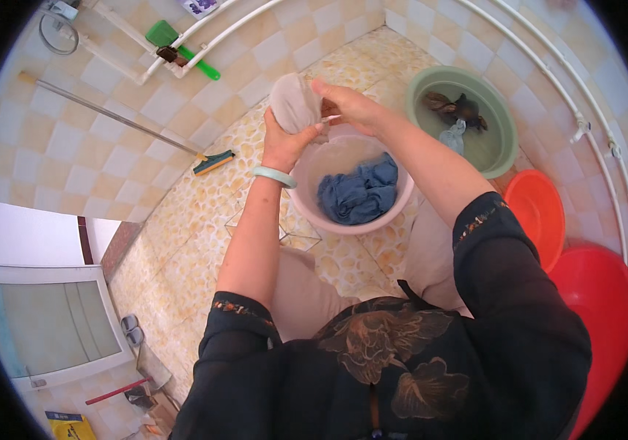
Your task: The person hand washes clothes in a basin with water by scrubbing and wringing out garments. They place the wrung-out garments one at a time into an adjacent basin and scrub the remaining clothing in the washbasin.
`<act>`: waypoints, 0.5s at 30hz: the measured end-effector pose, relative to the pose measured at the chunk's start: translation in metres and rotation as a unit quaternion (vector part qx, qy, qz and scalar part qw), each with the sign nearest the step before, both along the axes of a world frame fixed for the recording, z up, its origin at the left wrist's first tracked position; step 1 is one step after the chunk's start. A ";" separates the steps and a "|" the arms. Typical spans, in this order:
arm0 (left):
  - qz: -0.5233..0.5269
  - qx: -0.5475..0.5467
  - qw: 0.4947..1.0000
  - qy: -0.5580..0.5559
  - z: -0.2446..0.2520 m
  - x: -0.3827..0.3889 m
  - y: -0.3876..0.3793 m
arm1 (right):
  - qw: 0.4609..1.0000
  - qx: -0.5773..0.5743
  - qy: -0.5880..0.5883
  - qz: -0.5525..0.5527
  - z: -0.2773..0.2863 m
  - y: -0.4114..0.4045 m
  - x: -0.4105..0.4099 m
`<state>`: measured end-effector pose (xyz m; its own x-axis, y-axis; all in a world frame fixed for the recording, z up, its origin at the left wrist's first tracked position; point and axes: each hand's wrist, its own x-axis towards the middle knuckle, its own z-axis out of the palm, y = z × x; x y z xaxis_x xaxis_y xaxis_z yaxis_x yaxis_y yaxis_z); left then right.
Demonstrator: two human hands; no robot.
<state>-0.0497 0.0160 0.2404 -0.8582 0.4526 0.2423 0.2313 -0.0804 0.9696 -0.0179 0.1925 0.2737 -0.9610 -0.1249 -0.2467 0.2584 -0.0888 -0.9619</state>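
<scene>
My left hand (286, 142), with a pale green bangle (274, 176) at the wrist, grips a bunched, light greyish-pink cloth (294, 103) from below. The fingers of my right hand (345, 104) are on the right side of the same cloth, partly hidden behind it. Both hands are raised over the far left rim of a pink basin (341, 226). Inside that basin lies a wet blue cloth (360, 190). Beyond my right forearm stands a green basin (503, 159) of water, where dark brown fabric (457, 107) and a pale blue cloth (453, 137) lie.
An orange basin (536, 214) and a large red tub (602, 297) stand at the right by the tiled wall and its white pipes (594, 126). A floor squeegee (214, 163) leans on the left wall. Slippers (132, 330) lie near the door (55, 319). My knees flank the pink basin.
</scene>
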 end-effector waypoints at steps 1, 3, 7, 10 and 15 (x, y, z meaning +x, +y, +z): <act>0.001 -0.001 1.000 -0.001 -0.006 -0.001 -0.001 | 0.998 0.030 0.046 0.039 0.006 -0.005 0.003; 0.051 -0.079 0.990 0.108 -0.010 0.003 -0.003 | 0.991 0.059 0.090 0.078 0.005 -0.008 0.003; 0.028 -0.136 0.990 0.008 0.011 0.002 -0.015 | 0.990 0.096 0.091 -0.051 -0.022 0.011 -0.015; 0.065 -0.179 0.979 -0.076 0.019 -0.003 -0.027 | 0.978 0.112 0.084 -0.154 -0.028 0.037 -0.029; 0.115 -0.215 0.968 -0.056 0.004 -0.022 -0.050 | 0.988 0.013 0.054 -0.147 -0.008 0.044 -0.017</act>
<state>-0.0714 -0.0340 0.2446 -0.9583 0.2847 -0.0261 0.0869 0.3767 0.9222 -0.0347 0.2369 0.2654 -0.9756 0.1689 -0.1402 0.1207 -0.1207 -0.9853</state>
